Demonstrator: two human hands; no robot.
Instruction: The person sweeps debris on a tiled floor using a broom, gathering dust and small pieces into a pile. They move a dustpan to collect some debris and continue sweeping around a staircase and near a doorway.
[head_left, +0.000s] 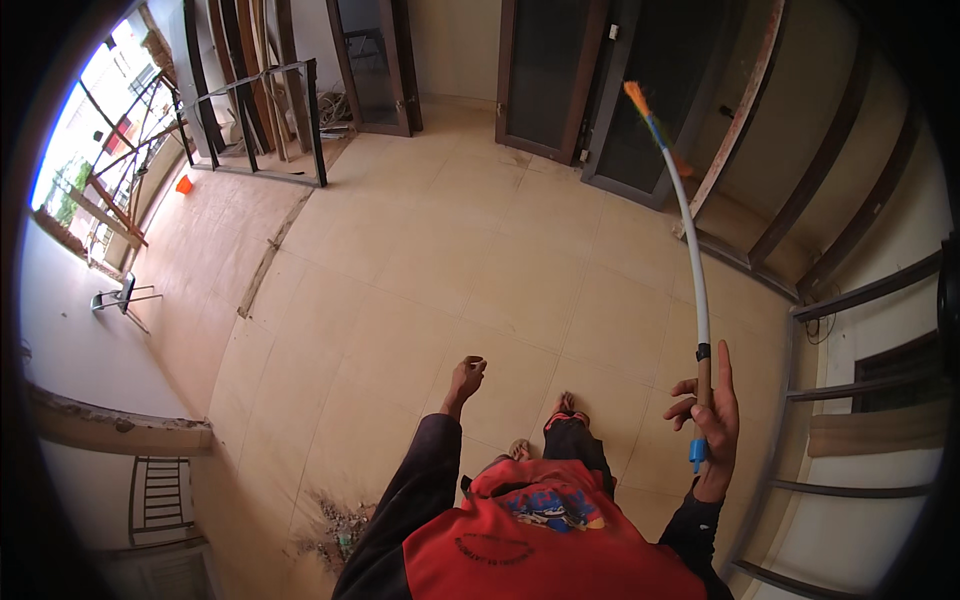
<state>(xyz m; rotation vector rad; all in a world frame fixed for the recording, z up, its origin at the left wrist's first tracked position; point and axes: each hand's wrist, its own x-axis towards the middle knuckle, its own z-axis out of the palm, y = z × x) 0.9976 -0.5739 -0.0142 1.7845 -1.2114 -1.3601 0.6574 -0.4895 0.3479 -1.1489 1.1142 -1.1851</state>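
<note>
My right hand [712,418] grips the lower end of a long white pole [694,260] at the right of the head view. The pole rises away from me and ends in an orange brush tip [636,96] near the dark doors. A small blue cap shows below my fist. My left hand [466,378] hangs out in front of me over the tiled floor, fingers curled loosely; something small may sit between them, but I cannot make it out. My dark sleeves and red shirt fill the lower middle, with my feet below.
Dark wooden doors [545,80] stand ahead. A metal frame [265,125] leans at the far left. Grey railing bars [860,400] run along the right. A pile of debris [335,525] lies on the beige tiled floor [420,260] at my lower left.
</note>
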